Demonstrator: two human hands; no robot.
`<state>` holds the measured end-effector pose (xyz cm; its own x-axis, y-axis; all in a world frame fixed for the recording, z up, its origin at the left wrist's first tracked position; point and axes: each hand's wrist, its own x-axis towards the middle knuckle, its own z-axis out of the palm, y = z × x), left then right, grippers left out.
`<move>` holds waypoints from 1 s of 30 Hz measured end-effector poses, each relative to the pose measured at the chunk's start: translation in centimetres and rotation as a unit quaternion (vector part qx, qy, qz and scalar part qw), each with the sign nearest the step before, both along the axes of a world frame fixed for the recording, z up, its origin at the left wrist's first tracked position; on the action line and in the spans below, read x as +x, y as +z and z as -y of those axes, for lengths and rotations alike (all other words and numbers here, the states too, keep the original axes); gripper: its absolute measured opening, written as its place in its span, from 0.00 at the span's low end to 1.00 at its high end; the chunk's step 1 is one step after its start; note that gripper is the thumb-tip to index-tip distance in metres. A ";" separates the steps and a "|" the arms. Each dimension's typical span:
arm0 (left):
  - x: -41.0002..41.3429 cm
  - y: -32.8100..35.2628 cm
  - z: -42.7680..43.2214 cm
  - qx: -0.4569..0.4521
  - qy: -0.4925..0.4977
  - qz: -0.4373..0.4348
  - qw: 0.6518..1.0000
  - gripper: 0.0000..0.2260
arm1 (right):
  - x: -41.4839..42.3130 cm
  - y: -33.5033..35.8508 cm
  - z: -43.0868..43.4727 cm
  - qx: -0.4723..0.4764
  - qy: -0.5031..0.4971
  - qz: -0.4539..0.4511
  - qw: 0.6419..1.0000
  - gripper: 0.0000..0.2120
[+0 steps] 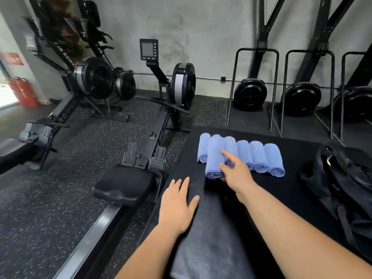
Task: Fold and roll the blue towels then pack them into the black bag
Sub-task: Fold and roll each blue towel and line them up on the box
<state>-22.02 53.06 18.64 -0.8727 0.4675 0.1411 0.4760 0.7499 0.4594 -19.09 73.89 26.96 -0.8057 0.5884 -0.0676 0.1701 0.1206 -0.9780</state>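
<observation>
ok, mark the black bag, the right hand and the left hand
black bag [342,198], head view, its crumpled side.
right hand [237,176], head view, back of hand.
left hand [177,208], head view, back of hand.

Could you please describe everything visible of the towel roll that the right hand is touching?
The roll is soft light-blue cloth, wound tight, spiral end toward the camera. It lies on the black mat, second from left in a row of six, jutting nearer than its neighbours and touching them. The right hand touches its right side.
</observation>
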 end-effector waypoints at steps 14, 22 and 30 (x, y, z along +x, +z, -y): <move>0.2 -1.6 -0.5 -0.071 0.019 -0.048 0.996 0.36 | -12.5 0.2 -5.6 0.213 -0.017 0.103 0.972 0.24; -0.6 -1.5 -0.8 -0.045 0.013 -0.037 0.998 0.36 | -13.3 -2.0 -4.5 0.441 -0.036 0.184 0.878 0.19; -0.3 -1.5 -0.7 -0.046 0.016 -0.045 0.998 0.36 | -12.5 -2.4 -3.2 0.505 -0.013 0.225 0.833 0.20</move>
